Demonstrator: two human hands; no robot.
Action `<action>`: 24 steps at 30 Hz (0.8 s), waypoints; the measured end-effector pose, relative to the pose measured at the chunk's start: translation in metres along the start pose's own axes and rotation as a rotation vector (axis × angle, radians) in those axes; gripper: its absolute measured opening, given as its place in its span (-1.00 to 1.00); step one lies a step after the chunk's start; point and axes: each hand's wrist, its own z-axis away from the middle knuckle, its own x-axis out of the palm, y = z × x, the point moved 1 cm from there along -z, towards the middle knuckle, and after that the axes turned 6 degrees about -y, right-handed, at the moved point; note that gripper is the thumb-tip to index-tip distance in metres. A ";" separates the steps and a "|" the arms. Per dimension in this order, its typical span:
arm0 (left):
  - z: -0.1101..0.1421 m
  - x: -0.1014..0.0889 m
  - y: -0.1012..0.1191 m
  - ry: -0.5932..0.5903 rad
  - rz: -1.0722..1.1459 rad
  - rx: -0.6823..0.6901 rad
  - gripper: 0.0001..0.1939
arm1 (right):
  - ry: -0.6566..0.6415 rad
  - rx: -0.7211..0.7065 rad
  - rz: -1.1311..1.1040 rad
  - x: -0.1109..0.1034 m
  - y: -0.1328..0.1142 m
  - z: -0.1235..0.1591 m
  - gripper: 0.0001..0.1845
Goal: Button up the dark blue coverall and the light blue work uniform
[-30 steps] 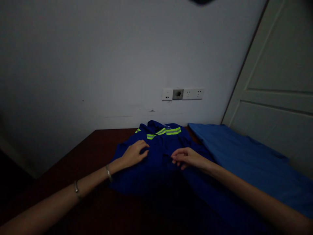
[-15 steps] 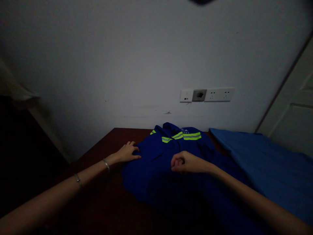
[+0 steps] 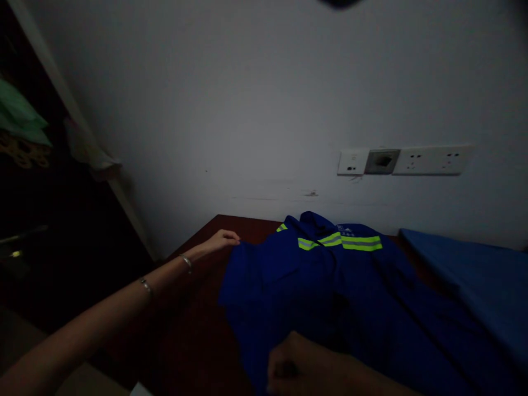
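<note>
A blue work jacket (image 3: 280, 269) with yellow-green and grey reflective stripes lies spread on the dark red table (image 3: 198, 335), its collar toward the wall. My left hand (image 3: 225, 238), with two bracelets on its arm, pinches the jacket's left edge. Low in the view and in deep shade, my right hand (image 3: 297, 363) is curled closed on the nearer part of the jacket. Its fingertips are hard to make out in the dark.
A lighter blue cloth (image 3: 457, 264) lies to the right of the jacket. Behind the table stands a pale wall with a row of sockets (image 3: 381, 161). At the far left a green cloth (image 3: 20, 115) hangs in a dark area.
My left hand has gone from spread fingers to a pinch on the jacket's edge, which is now straighter. My right hand has moved down toward me. The view has turned left.
</note>
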 end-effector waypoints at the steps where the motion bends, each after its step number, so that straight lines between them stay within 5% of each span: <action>1: -0.001 -0.002 0.003 0.044 0.068 0.005 -0.85 | 0.050 0.016 -0.078 -0.006 0.003 -0.004 -0.82; 8: -0.007 -0.001 0.058 0.126 0.470 0.139 -0.81 | 0.422 0.123 -0.501 -0.082 0.023 -0.030 -0.61; 12: -0.016 0.006 0.093 0.098 0.566 0.243 -0.85 | 0.492 0.142 -0.861 -0.096 0.027 -0.038 -0.60; 15: -0.023 0.012 0.108 0.091 0.581 0.296 -0.87 | 0.426 0.060 -1.083 -0.097 0.028 -0.039 -0.63; 20: -0.040 0.016 0.105 0.117 0.446 0.303 -0.87 | 0.724 -0.150 -1.179 -0.112 0.030 -0.026 -0.68; 24: -0.055 0.022 0.091 0.210 0.044 0.218 -0.83 | 1.072 -0.244 -1.063 -0.132 0.041 -0.010 -0.51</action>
